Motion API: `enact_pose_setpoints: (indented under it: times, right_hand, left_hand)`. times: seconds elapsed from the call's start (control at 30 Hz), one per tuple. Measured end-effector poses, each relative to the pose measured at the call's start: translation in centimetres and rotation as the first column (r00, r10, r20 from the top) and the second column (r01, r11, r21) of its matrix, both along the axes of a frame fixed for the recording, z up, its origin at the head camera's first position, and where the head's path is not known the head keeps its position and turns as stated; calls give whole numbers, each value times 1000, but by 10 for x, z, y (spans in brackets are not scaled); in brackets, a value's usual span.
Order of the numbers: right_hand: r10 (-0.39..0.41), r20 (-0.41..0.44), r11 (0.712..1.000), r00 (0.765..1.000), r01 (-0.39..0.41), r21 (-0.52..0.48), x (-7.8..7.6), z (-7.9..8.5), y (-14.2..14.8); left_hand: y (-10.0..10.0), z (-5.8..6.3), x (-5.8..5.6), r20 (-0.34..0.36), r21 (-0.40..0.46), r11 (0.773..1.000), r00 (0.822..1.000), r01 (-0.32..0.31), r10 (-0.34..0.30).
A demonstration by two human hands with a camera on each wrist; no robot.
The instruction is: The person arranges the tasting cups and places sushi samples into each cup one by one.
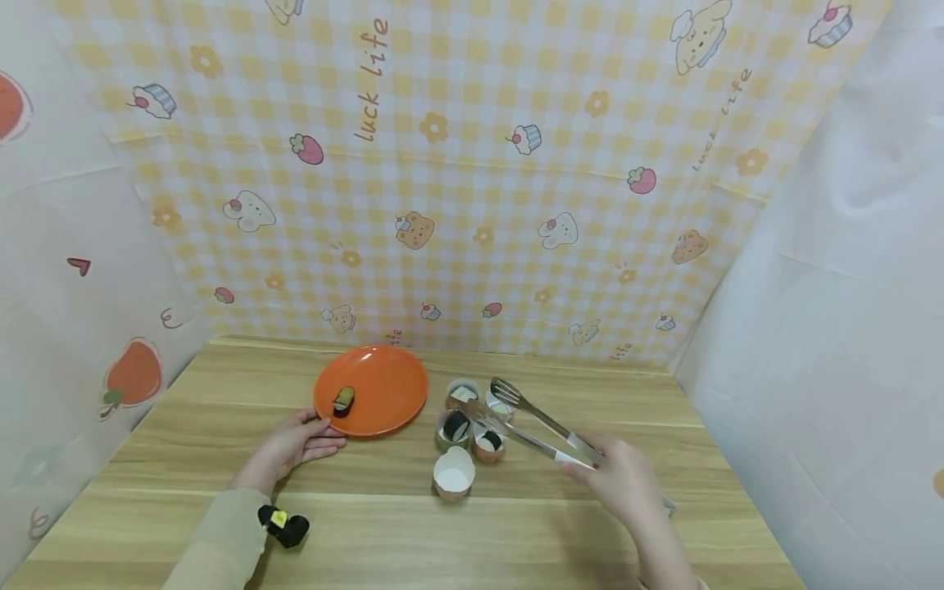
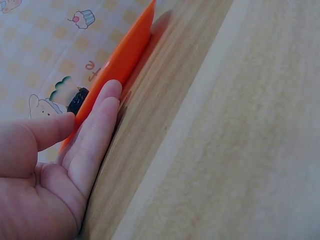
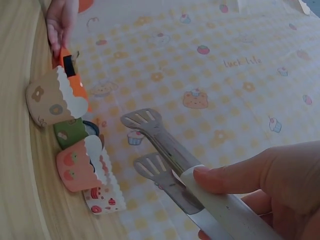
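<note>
At the left rear of the table, my left hand (image 1: 291, 447) pinches the near-left rim of an orange plate (image 1: 387, 389), thumb at the top edge and fingers beneath. A small sushi piece with a dark wrap (image 1: 343, 401) lies on the plate close to that thumb. My right hand (image 1: 619, 479) grips metal tongs (image 1: 549, 420) with white handles. Their slotted tips are spread with nothing between them, over the paper baking cups in the head view. Black-wrapped pieces show in the green cup (image 1: 443, 442) and the pink cup (image 3: 75, 167). The front beige cup (image 3: 47, 107) shows its white inside.
A white cup with red prints (image 3: 102, 200) and a brownish cup (image 1: 452, 403) stand behind the others, partly covered by the tongs in the head view. The wooden table (image 1: 354, 541) ends at a yellow checked cloth (image 1: 472, 180); pale cloths hang at both sides.
</note>
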State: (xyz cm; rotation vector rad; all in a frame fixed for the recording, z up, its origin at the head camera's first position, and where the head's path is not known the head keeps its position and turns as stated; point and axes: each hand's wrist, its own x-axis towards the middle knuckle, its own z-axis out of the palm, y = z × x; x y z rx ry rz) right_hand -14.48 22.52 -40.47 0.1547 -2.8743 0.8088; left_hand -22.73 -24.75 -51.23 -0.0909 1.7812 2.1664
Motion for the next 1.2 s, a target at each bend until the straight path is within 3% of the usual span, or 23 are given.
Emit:
enact_pose_setpoints:
  times: [0.33,0.9,1.2]
  right_hand:
    - [41,-73,999,996,-39,23,-9,4,-17]
    - [52,-76,999,996,-51,15,-27,2,-45]
    - [112,-97,994,989,-113,-9,-34,1,-63]
  left_hand:
    - [-1,-2,-2,-1,-4,1000,1000,-3,3]
    - [0,-2,-1,-7,-7,1000,1000,12,-12]
    - [1,1,1,-5,-22,1000,1000,6,-6]
